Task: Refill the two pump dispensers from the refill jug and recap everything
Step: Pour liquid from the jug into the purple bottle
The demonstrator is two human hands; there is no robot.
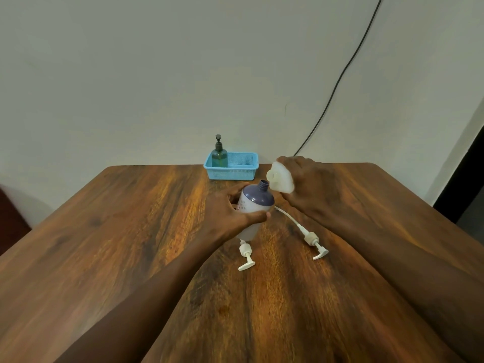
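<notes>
You are looking through one wide-angle camera worn on your head, and it is facing forward and tilting down across the counter (125, 244). Your forearms are entering from the bottom edge. Your left hand (227, 213), gripping the dispenser bottle (255, 205), and your right hand (306, 187), holding the refill jug (280, 180), are sitting near the middle of the frame, close to the lens. The counter's far edge is lying about halfway up, where the blue basket (230, 174) is standing, and the wall (157, 74) is filling the upper half.
</notes>
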